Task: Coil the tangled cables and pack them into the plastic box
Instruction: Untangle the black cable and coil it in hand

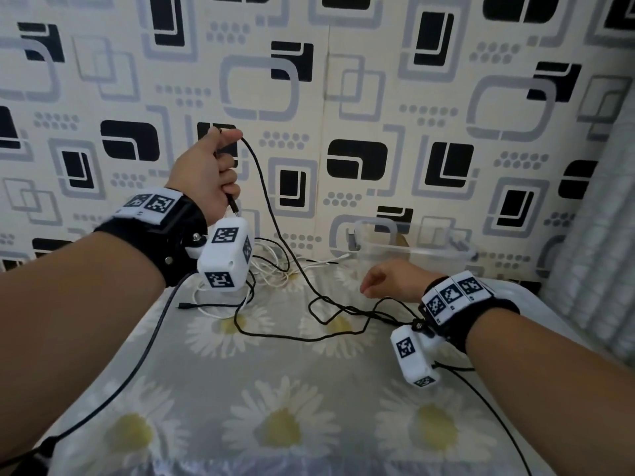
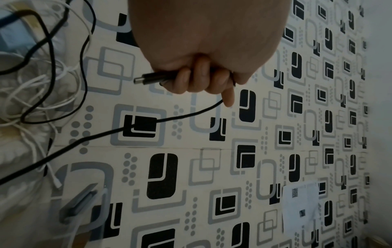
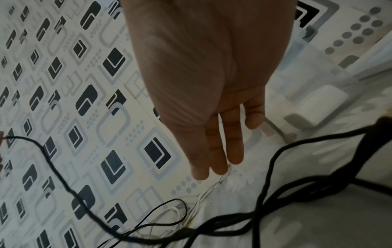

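Note:
My left hand [image 1: 220,166] is raised in front of the wall and grips one end of a black cable [image 1: 271,214]; its plug [image 2: 148,78] sticks out below my curled fingers [image 2: 199,80]. The cable hangs down to loose tangled loops [image 1: 330,314] on the daisy-print table. A white cable [image 1: 275,273] lies bunched behind them. My right hand [image 1: 388,280] hovers low over the table with straight fingers [image 3: 218,151], holding nothing, just in front of the clear plastic box [image 1: 412,249] by the wall.
A patterned wall [image 1: 378,115] rises right behind the table. The table edge [image 1: 536,300] lies at the right, with a pale curtain [image 1: 598,235] beyond it. Thin black leads [image 1: 130,372] run from my wrist cameras across the tablecloth. A white paper label [image 2: 301,204] sticks to the wall.

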A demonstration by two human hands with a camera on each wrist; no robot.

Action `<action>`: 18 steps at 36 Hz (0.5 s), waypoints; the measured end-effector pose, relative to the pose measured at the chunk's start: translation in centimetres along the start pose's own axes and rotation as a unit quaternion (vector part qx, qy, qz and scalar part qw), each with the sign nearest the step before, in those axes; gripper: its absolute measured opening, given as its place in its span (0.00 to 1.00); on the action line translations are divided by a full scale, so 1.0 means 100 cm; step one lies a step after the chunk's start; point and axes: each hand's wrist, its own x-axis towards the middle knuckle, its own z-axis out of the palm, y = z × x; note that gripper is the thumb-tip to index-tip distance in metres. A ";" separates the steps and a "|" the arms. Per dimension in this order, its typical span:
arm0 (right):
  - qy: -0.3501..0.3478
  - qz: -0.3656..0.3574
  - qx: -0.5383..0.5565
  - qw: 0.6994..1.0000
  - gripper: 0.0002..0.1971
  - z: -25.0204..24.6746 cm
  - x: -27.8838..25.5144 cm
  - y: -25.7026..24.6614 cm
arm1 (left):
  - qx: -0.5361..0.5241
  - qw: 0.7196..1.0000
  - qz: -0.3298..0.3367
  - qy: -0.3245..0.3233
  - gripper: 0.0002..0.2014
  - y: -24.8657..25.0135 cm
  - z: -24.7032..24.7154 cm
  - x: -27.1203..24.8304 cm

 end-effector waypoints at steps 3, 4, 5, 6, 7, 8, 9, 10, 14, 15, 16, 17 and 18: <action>-0.010 -0.004 0.008 1.000 0.10 0.006 0.001 -0.009 | -0.008 1.000 0.010 -0.011 0.14 0.001 0.003 0.001; -0.012 -0.011 -0.001 1.000 0.12 0.009 0.003 -0.012 | -0.011 1.000 0.013 -0.015 0.14 0.002 0.003 0.001; -0.017 -0.018 -0.014 1.000 0.14 0.013 0.003 -0.015 | -0.012 1.000 0.015 -0.019 0.14 0.002 0.003 0.002; -0.025 -0.025 -0.029 0.999 0.16 0.018 0.004 -0.017 | -0.013 1.000 0.017 -0.022 0.14 0.003 0.003 0.002; -0.032 -0.031 -0.045 0.998 0.18 0.022 0.005 -0.019 | -0.013 0.999 0.020 -0.023 0.14 0.004 0.004 0.002; -0.035 -0.039 -0.065 0.997 0.19 0.027 0.006 -0.020 | -0.012 0.999 0.022 -0.022 0.14 0.004 0.004 0.001; -0.033 -0.043 -0.086 0.995 0.18 0.031 0.007 -0.021 | -0.013 0.999 0.025 -0.019 0.14 0.005 0.004 0.001; -0.025 -0.046 -0.104 0.993 0.17 0.034 0.008 -0.021 | -0.015 0.999 0.029 -0.014 0.14 0.006 0.004 0.000; 0.021 -0.038 -0.095 0.995 0.12 0.032 0.010 -0.019 | -0.027 0.998 0.048 0.017 0.11 0.008 0.002 -0.002; 0.029 -0.033 -0.078 0.996 0.12 0.029 0.009 -0.018 | -0.029 0.998 0.049 0.024 0.11 0.009 0.001 -0.002; 0.036 -0.025 -0.049 0.998 0.13 0.025 0.009 -0.016 | -0.028 0.998 0.049 0.029 0.10 0.010 0.000 -0.002; 0.042 -0.019 -0.011 0.999 0.13 0.022 0.009 -0.014 | -0.027 0.998 0.048 0.034 0.09 0.011 -0.001 -0.001; 0.049 -0.015 0.028 0.998 0.13 0.019 0.009 -0.012 | -0.027 0.998 0.047 0.038 0.09 0.011 -0.002 -0.001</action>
